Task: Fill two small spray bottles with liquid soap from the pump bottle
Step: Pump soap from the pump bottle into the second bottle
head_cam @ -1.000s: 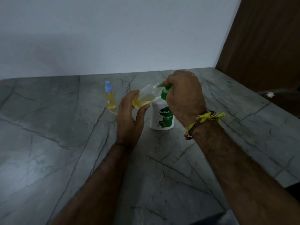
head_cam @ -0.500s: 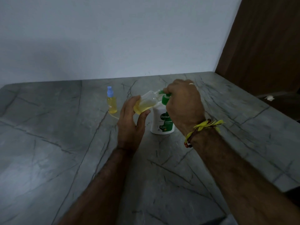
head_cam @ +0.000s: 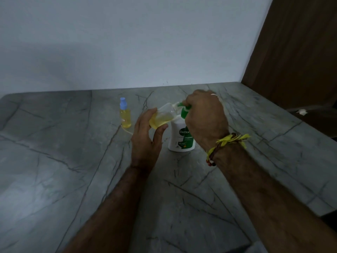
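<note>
My left hand (head_cam: 145, 141) holds a small clear spray bottle (head_cam: 162, 115) tilted, its open neck up against the green spout of the pump bottle; yellow soap fills its lower half. The white pump bottle (head_cam: 180, 138) with a green label stands on the grey table. Over its green pump head (head_cam: 186, 110) sits my right hand (head_cam: 204, 117), fingers curled down on it. A second small spray bottle (head_cam: 125, 115) with a blue cap stands upright to the left, full of yellow soap.
The grey marbled table (head_cam: 73, 161) runs to a white wall at the back. A thin clear tube (head_cam: 127, 130) lies by the capped bottle. A brown wooden panel (head_cam: 300, 52) stands at the right, with a small white scrap (head_cam: 301, 111) below it.
The view has shifted slightly. Both hands and the tilted bottle stay at the pump spout; the soap level in the held bottle looks about the same.
</note>
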